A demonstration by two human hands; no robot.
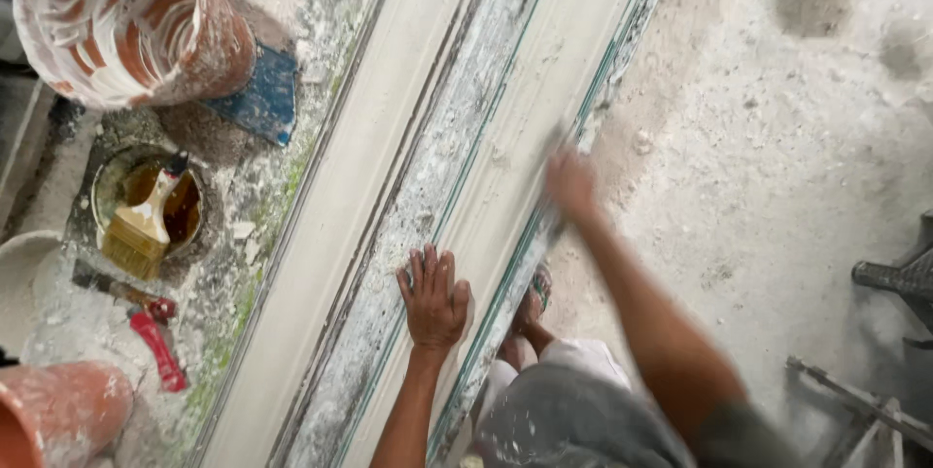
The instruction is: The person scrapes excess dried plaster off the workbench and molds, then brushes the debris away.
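We are pressing our left hand (434,298), fingers spread flat, on the long plaster strip (505,176) that is running along the bench's near edge. Our right hand (570,181) is resting further along the same strip, blurred, so we cannot tell its grip. The strip's length is leading away from us.

No packages, labels, signs or screens show anywhere here.

Plaster moulding strip (505,186): long, off-white, profiled, lying flat in a green-edged mould; runs lengthwise under the flat left hand (434,298) and away past it, its far edge beneath the blurred right hand (570,184).
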